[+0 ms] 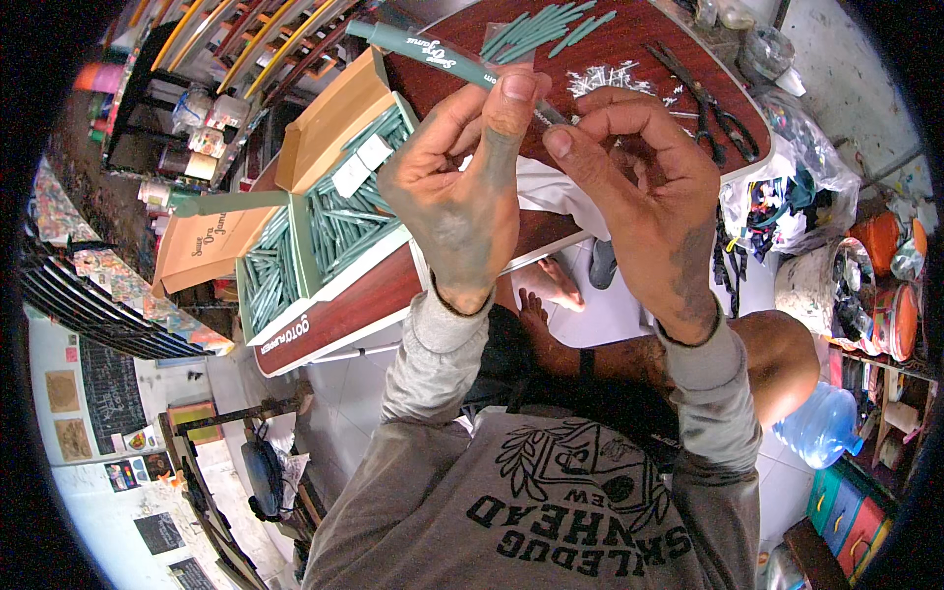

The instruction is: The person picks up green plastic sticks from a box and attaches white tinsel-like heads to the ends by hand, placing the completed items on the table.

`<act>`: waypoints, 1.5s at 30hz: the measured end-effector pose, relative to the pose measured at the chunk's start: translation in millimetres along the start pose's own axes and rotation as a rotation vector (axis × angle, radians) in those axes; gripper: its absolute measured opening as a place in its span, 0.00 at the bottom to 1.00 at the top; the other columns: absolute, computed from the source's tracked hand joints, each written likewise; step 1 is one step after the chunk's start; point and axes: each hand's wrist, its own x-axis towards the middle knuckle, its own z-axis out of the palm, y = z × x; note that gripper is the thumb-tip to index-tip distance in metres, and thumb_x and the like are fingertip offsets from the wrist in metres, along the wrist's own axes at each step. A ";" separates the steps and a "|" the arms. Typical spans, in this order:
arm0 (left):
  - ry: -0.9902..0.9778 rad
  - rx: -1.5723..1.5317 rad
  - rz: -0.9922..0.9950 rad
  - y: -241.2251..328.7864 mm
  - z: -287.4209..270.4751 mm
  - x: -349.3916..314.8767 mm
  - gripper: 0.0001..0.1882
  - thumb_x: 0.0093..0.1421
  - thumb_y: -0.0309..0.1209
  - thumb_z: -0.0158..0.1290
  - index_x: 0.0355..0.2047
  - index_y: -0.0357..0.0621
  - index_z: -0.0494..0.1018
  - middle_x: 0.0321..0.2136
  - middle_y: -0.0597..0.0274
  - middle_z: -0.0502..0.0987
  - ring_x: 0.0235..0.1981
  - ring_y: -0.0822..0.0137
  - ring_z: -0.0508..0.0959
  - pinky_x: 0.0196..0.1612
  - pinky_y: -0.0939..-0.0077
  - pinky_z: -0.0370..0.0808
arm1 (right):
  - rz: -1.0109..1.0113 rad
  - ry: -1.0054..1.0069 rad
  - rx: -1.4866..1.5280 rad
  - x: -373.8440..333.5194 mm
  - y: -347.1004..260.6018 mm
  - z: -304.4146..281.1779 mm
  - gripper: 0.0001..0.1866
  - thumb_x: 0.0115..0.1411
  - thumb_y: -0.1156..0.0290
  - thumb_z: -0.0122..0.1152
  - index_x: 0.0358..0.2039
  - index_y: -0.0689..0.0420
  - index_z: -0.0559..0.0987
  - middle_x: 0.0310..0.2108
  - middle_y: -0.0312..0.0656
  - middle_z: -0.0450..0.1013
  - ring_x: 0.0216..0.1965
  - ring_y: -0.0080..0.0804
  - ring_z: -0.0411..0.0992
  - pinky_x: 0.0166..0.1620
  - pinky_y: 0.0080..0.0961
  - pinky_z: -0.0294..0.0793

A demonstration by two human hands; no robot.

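A dark green pen (423,51) with white print slants above the table, its slim end pointing to the upper left. My left hand (457,187) is closed round it, thumb pressed on its side. At the pen's lower right end, my right hand (644,182) pinches with thumb and fingertips, and a short clear or greyish part shows there. Beyond my hands, several loose green pen barrels (536,34) lie on a clear plastic bag. A pile of small white pieces (610,79) is near my right fingers.
A dark red folding table (433,20) carries open cardboard boxes (359,197) full of green pens at the left. Black-handled scissors (703,103) lie near its right edge. On the right are a plastic bag (796,192) and a blue water jug (821,425). A paint-pot shelf (202,138) stands left.
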 end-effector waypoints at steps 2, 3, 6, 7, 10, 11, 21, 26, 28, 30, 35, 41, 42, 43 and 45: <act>0.014 -0.023 0.036 -4.9 0.2 0.5 0.12 0.61 0.31 0.61 0.39 0.32 0.80 0.33 0.54 0.83 0.33 0.74 0.80 0.40 0.80 0.76 | 0.009 0.018 0.006 -1.3 -3.4 3.0 0.07 0.56 0.77 0.68 0.29 0.62 0.77 0.26 0.37 0.76 0.29 0.19 0.75 0.33 0.16 0.74; 0.020 -0.034 0.054 -6.5 0.1 0.6 0.12 0.61 0.31 0.61 0.39 0.32 0.80 0.33 0.54 0.83 0.33 0.74 0.80 0.40 0.80 0.76 | 0.039 0.018 0.035 -1.6 -7.0 4.3 0.07 0.56 0.77 0.68 0.29 0.62 0.77 0.27 0.37 0.76 0.29 0.19 0.74 0.32 0.16 0.74; 0.017 0.028 0.082 -8.1 -1.1 0.0 0.15 0.62 0.35 0.60 0.40 0.34 0.81 0.29 0.60 0.81 0.29 0.76 0.78 0.33 0.83 0.74 | 0.051 0.010 0.016 -1.5 -6.5 4.1 0.07 0.56 0.78 0.68 0.30 0.63 0.76 0.29 0.38 0.77 0.30 0.19 0.74 0.33 0.16 0.74; 0.012 0.003 0.063 -7.8 -1.9 0.0 0.14 0.62 0.34 0.60 0.39 0.33 0.80 0.30 0.58 0.82 0.31 0.75 0.79 0.36 0.82 0.75 | 0.043 0.006 -0.009 -1.4 -5.4 3.9 0.07 0.56 0.78 0.67 0.30 0.63 0.76 0.30 0.39 0.77 0.30 0.19 0.75 0.33 0.16 0.75; 0.002 -0.052 0.035 -2.7 -0.2 0.1 0.13 0.61 0.31 0.60 0.39 0.31 0.80 0.32 0.53 0.83 0.35 0.72 0.80 0.42 0.80 0.75 | 0.041 0.006 0.088 -1.4 -6.9 2.1 0.07 0.56 0.79 0.67 0.33 0.64 0.77 0.32 0.40 0.78 0.32 0.21 0.76 0.35 0.17 0.76; 0.007 -0.059 0.040 -1.7 0.8 -0.1 0.13 0.61 0.31 0.60 0.39 0.31 0.80 0.32 0.53 0.83 0.35 0.72 0.81 0.42 0.80 0.76 | 0.059 0.018 0.125 -0.5 -9.4 3.4 0.07 0.56 0.79 0.67 0.34 0.64 0.78 0.33 0.40 0.78 0.32 0.21 0.76 0.35 0.17 0.76; 0.011 -0.021 0.090 -3.0 -0.5 0.8 0.12 0.61 0.29 0.61 0.39 0.30 0.80 0.32 0.52 0.83 0.35 0.72 0.81 0.41 0.81 0.76 | 0.075 0.011 0.030 0.0 -10.5 3.5 0.07 0.57 0.75 0.68 0.33 0.64 0.80 0.29 0.39 0.79 0.30 0.20 0.75 0.34 0.18 0.75; 0.010 -0.020 0.115 -8.1 -1.3 1.2 0.14 0.62 0.32 0.60 0.40 0.30 0.79 0.34 0.52 0.83 0.33 0.72 0.80 0.38 0.81 0.77 | 0.162 -0.019 -0.007 1.4 -13.9 1.4 0.09 0.56 0.71 0.69 0.30 0.64 0.80 0.25 0.37 0.78 0.28 0.19 0.75 0.32 0.17 0.73; 0.007 -0.001 0.123 -8.6 -1.7 1.7 0.15 0.62 0.32 0.59 0.41 0.30 0.79 0.35 0.52 0.83 0.33 0.71 0.80 0.36 0.81 0.77 | 0.211 -0.038 -0.060 2.0 -16.6 0.1 0.10 0.56 0.70 0.69 0.30 0.64 0.80 0.24 0.37 0.77 0.28 0.19 0.75 0.31 0.17 0.73; 0.006 -0.012 0.120 -7.5 -1.0 2.0 0.15 0.62 0.32 0.59 0.41 0.30 0.79 0.35 0.53 0.83 0.33 0.71 0.80 0.36 0.81 0.77 | 0.212 -0.040 -0.092 2.3 -16.5 -1.3 0.11 0.56 0.69 0.69 0.30 0.64 0.80 0.25 0.38 0.78 0.28 0.20 0.75 0.31 0.18 0.74; -0.034 -0.010 0.086 -2.4 -3.4 3.1 0.15 0.62 0.33 0.59 0.41 0.31 0.79 0.35 0.54 0.83 0.34 0.71 0.81 0.39 0.80 0.77 | 0.219 -0.058 -0.115 3.1 -14.9 -3.6 0.11 0.56 0.69 0.69 0.31 0.65 0.81 0.26 0.41 0.79 0.28 0.22 0.77 0.31 0.20 0.75; -0.024 -0.047 0.111 -0.1 -7.1 9.9 0.14 0.61 0.32 0.61 0.39 0.30 0.80 0.32 0.52 0.83 0.32 0.72 0.81 0.39 0.81 0.77 | 0.220 -0.108 -0.058 3.4 -5.2 -7.5 0.11 0.57 0.68 0.68 0.31 0.64 0.81 0.27 0.42 0.80 0.30 0.23 0.77 0.32 0.21 0.76; -0.008 -0.080 0.132 0.4 -6.8 12.1 0.14 0.60 0.32 0.62 0.38 0.29 0.80 0.31 0.51 0.83 0.32 0.73 0.81 0.39 0.82 0.76 | 0.224 -0.105 -0.038 2.6 -5.0 -8.1 0.11 0.57 0.68 0.68 0.31 0.64 0.81 0.27 0.42 0.79 0.29 0.23 0.77 0.32 0.20 0.75; -0.015 -0.066 0.133 2.7 -7.5 13.3 0.14 0.61 0.32 0.61 0.38 0.30 0.80 0.32 0.52 0.83 0.33 0.71 0.81 0.39 0.81 0.77 | 0.229 -0.101 -0.018 1.8 -5.2 -8.8 0.11 0.57 0.67 0.68 0.31 0.64 0.81 0.27 0.41 0.79 0.29 0.22 0.77 0.32 0.20 0.75; -0.026 -0.030 0.140 7.6 -11.1 14.5 0.14 0.62 0.33 0.59 0.39 0.32 0.80 0.34 0.53 0.83 0.35 0.67 0.82 0.38 0.77 0.78 | 0.261 -0.110 -0.012 -0.2 -6.5 -9.2 0.11 0.57 0.68 0.68 0.31 0.64 0.80 0.26 0.40 0.79 0.28 0.21 0.76 0.32 0.19 0.74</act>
